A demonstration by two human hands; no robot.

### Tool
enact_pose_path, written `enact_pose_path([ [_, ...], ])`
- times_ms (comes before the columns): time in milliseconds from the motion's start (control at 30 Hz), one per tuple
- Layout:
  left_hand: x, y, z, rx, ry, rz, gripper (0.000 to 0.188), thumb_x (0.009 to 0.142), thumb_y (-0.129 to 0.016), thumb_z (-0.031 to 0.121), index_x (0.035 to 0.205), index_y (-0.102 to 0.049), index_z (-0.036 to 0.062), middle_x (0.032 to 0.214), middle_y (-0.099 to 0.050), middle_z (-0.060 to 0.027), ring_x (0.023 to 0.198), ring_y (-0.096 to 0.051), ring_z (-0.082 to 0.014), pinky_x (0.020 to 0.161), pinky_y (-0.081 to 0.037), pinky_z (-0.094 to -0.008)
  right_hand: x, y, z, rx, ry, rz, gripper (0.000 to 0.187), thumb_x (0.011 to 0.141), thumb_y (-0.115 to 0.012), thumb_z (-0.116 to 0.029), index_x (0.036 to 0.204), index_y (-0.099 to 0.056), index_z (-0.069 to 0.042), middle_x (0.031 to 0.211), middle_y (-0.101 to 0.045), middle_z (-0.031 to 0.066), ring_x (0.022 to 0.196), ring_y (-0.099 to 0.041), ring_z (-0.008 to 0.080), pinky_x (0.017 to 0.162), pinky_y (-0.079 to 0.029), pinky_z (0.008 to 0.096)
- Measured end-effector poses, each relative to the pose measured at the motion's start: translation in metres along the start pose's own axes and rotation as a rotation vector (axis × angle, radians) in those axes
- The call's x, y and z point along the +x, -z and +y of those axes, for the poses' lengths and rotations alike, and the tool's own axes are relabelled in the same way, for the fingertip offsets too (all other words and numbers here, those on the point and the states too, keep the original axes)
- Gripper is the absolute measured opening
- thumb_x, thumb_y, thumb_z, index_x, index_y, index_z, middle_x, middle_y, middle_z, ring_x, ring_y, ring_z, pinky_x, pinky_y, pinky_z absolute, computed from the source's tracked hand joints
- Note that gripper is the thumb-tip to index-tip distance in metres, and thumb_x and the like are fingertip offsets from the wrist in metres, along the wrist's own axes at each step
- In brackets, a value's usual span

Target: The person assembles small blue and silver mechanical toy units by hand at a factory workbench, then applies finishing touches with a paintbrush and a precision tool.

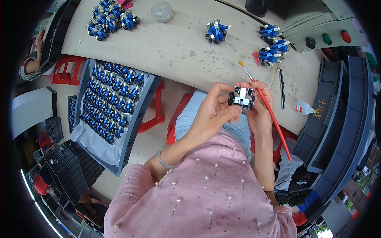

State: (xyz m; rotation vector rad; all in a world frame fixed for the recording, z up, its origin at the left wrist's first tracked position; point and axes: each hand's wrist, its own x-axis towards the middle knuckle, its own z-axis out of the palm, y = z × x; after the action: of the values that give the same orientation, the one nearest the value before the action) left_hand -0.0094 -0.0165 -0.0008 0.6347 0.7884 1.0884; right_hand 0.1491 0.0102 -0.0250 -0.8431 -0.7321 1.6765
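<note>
Above my lap I hold a small wheeled toy [241, 96] with black wheels and a white and black face turned up. My left hand [217, 106] grips it from the left, thumb along its lower edge. On the other side, the fingers of my right hand [262, 104] touch its right wheel. That same hand also keeps a paintbrush [273, 116], its long red handle slanting down to the right and its tan bristles pointing toward the table. Beyond my hands, one blue-suited figure in a wheeled seat [217, 31] stands alone on the table.
The pale table [170, 51] bears clustered blue figures [107, 20], a clear cup [161, 12], more figures [274, 45], a black pen [282, 88] and a white bottle [303, 107]. A grey crate [124, 156] of figures stands left, by a red stool [158, 105]. Grey crates [323, 115] stand right.
</note>
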Motion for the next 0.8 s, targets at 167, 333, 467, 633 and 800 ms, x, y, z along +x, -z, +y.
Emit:
enact_pose_path([
  [167, 0.002, 0.0, -0.005, 0.353, -0.216, 0.026, 0.047, 0.08, -0.074, 0.014, 0.109, -0.041, -0.0025, 0.083, -0.064, -0.012, 0.067, -0.058, -0.0099, 0.058, -0.046, -0.0233, 0.001, 0.004, 0.01, 0.094, 0.032, -0.046, 0.012, 0.093, -0.05, -0.006, 0.104, -0.053, -0.003, 0.113, -0.06, 0.0212, 0.111, -0.057, 0.0304, 0.088, -0.053, 0.0386],
  [333, -0.005, -0.003, 0.004, 0.459, -0.113, -0.001, 0.052, 0.075, -0.077, 0.008, 0.112, -0.042, -0.0016, 0.093, -0.065, -0.0144, 0.082, -0.063, -0.0129, 0.07, -0.049, -0.0253, 0.0, 0.003, 0.011, 0.217, 0.015, -0.105, 0.008, 0.093, -0.05, -0.005, 0.099, -0.055, -0.005, 0.114, -0.059, 0.0209, 0.111, -0.058, 0.0296, 0.085, -0.055, 0.0387],
  [467, -0.006, -0.005, 0.007, 0.534, -0.135, 0.01, 0.053, 0.074, -0.079, 0.012, 0.111, -0.043, -0.0022, 0.089, -0.066, -0.014, 0.077, -0.062, -0.0124, 0.069, -0.049, -0.0244, 0.0, 0.001, 0.013, 0.232, 0.011, -0.068, 0.008, 0.092, -0.049, -0.004, 0.098, -0.055, -0.007, 0.114, -0.06, 0.0199, 0.109, -0.059, 0.0292, 0.083, -0.057, 0.0381],
  [633, -0.006, -0.005, 0.01, 0.586, -0.179, 0.024, 0.055, 0.073, -0.08, 0.016, 0.109, -0.043, -0.0027, 0.084, -0.066, -0.0136, 0.07, -0.062, -0.0122, 0.065, -0.048, -0.0238, 0.001, -0.001, 0.015, 0.265, -0.006, -0.069, 0.009, 0.092, -0.049, -0.004, 0.098, -0.055, -0.008, 0.114, -0.06, 0.0192, 0.109, -0.058, 0.0288, 0.081, -0.058, 0.0373],
  [800, -0.006, -0.005, 0.013, 0.626, -0.189, 0.037, 0.057, 0.072, -0.081, 0.019, 0.109, -0.043, -0.0028, 0.081, -0.065, -0.0135, 0.065, -0.061, -0.0125, 0.061, -0.047, -0.0236, 0.003, 0.0, 0.019, 0.303, -0.003, -0.108, 0.009, 0.092, -0.05, -0.005, 0.099, -0.055, -0.008, 0.114, -0.059, 0.0191, 0.111, -0.057, 0.0288, 0.081, -0.058, 0.0373],
])
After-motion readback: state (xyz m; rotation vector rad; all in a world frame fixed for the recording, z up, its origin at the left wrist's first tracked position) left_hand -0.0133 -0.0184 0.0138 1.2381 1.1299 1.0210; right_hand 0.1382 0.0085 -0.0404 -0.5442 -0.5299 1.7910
